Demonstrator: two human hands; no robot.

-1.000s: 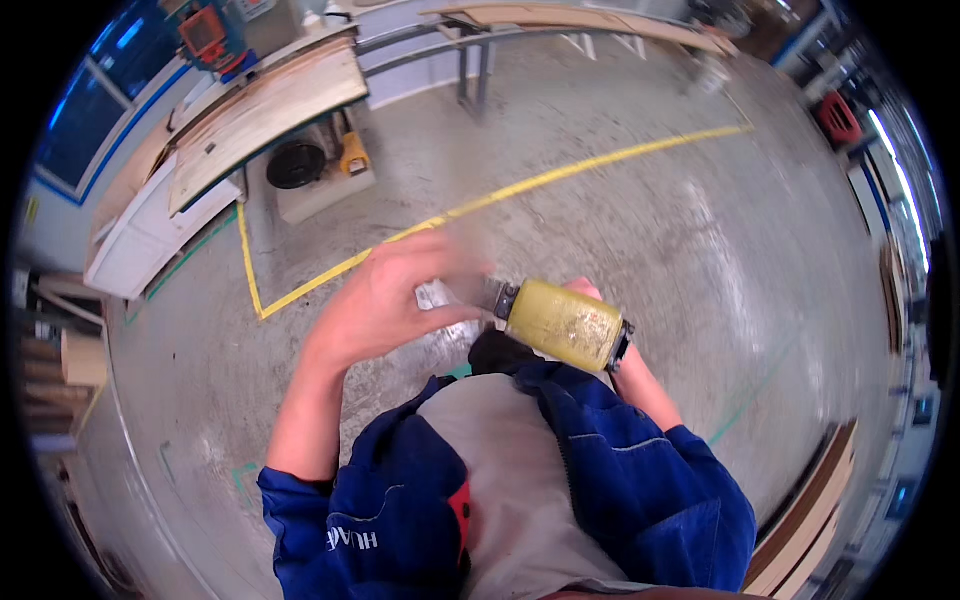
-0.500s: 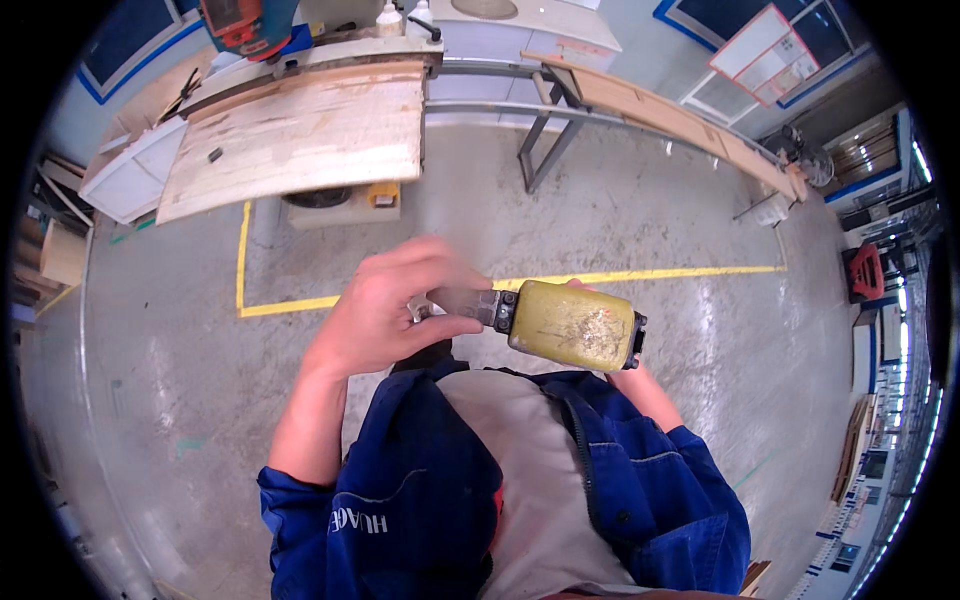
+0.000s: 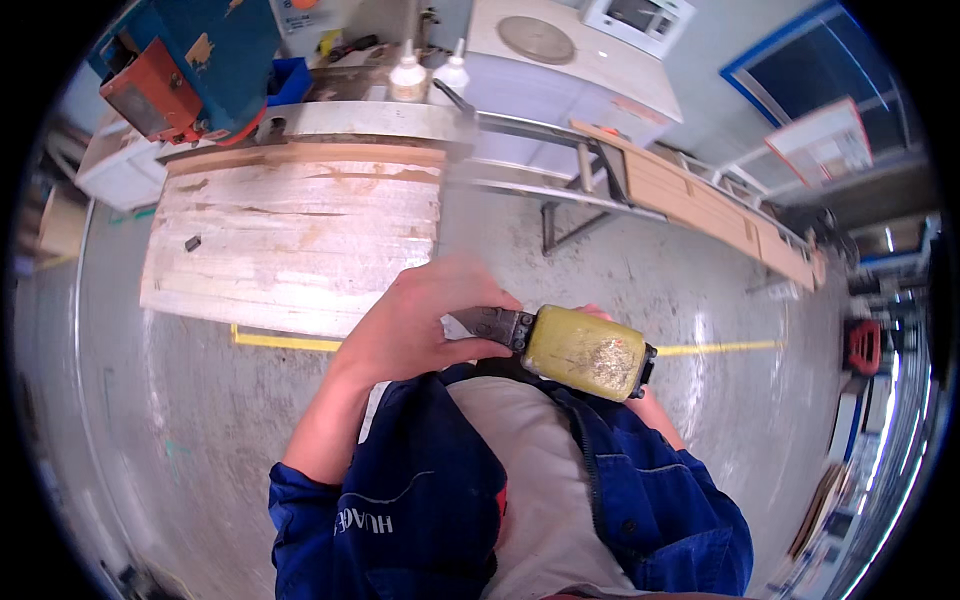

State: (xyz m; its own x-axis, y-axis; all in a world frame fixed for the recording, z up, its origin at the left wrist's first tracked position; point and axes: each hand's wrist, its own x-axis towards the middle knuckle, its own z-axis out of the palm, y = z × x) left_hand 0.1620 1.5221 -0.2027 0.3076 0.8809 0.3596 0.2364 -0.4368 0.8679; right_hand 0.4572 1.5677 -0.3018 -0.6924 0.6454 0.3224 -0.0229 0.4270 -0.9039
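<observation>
A: Where's the yellow tool (image 3: 585, 352)?
B: Between left hand (image 3: 415, 315) and right hand (image 3: 594, 312). Left, half-curled, grips its dark neck (image 3: 488, 322); right mostly hidden behind it, grip can't be told.
A: Around it?
B: Wooden surface (image 3: 300, 240) beyond, leftward; two white bottles (image 3: 408, 80) farther past.
A: Axis?
B: Crosswise; neck leftward, right end slanting nearer the wearer.

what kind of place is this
It looks like a woodworking workshop: a large blue and orange machine stands beside a scuffed wooden worktop, long wooden boards lie on a metal frame, and a yellow line marks the floor.
</observation>
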